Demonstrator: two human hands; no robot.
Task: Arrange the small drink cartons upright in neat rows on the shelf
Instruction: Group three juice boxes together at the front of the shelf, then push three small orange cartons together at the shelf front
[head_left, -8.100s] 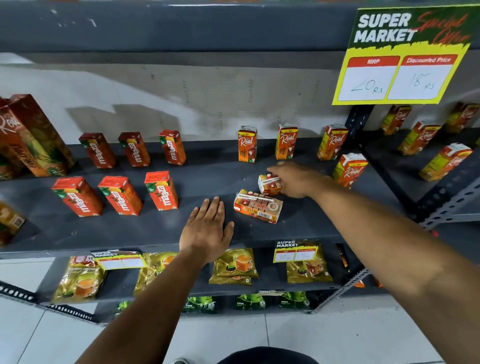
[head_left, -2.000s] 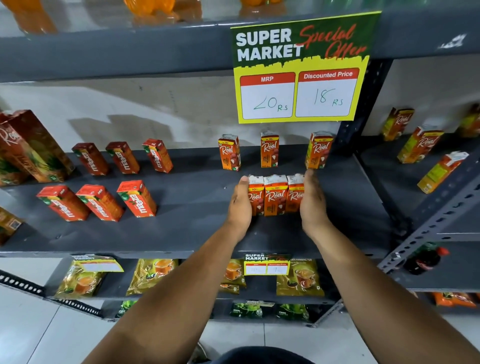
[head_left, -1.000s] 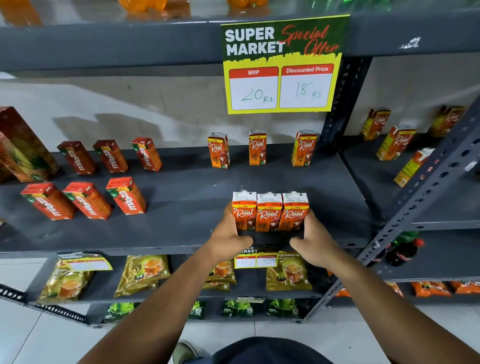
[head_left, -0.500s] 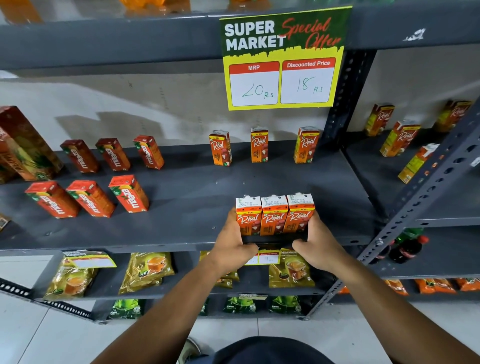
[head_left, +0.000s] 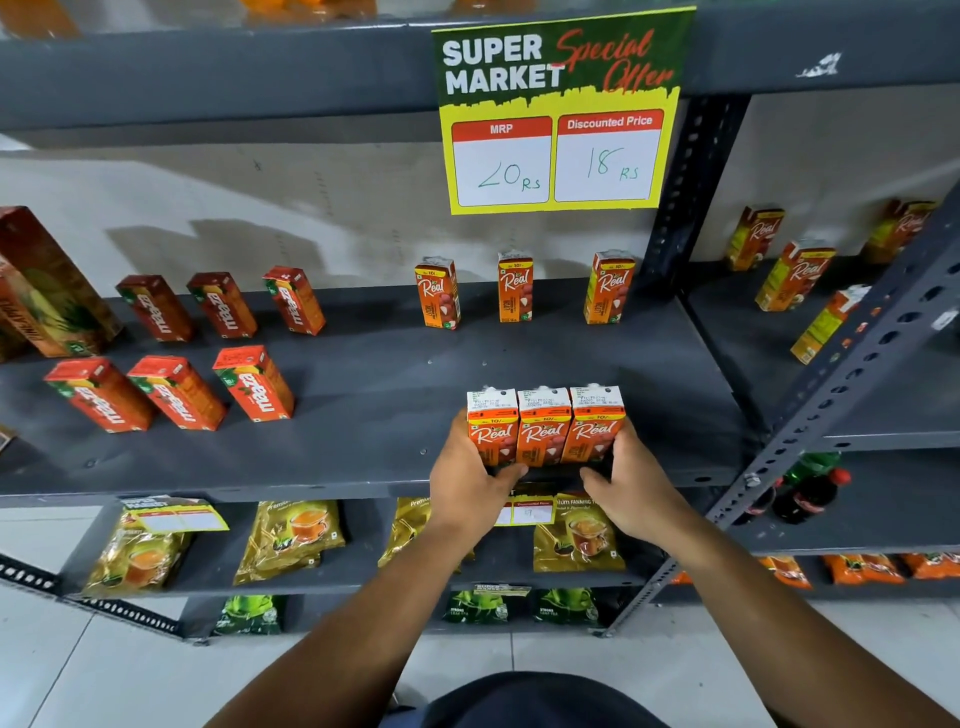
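- A grey metal shelf ran across the view, with a pale wall behind it and a tiled floor below.
- A yellow price sign hung from the shelf above; places below are told from it.
- Straight below the sign, at the shelf's front edge, three Real cartons stood upright, side by side and touching.
- The left hand pressed the left end of that row, thumb under the front; its grip was clenched on the cartons.
- The right hand pressed the right end the same way, so both hands were grasping the row between them.
- Just under the sign, at the shelf's back, a back row of three more Real cartons stood upright and apart.
- Left of the sign, six Maaza cartons stood in two rows of three.
- Far left of it stood a tall carton.
- Below, tea packets lay on a lower shelf.
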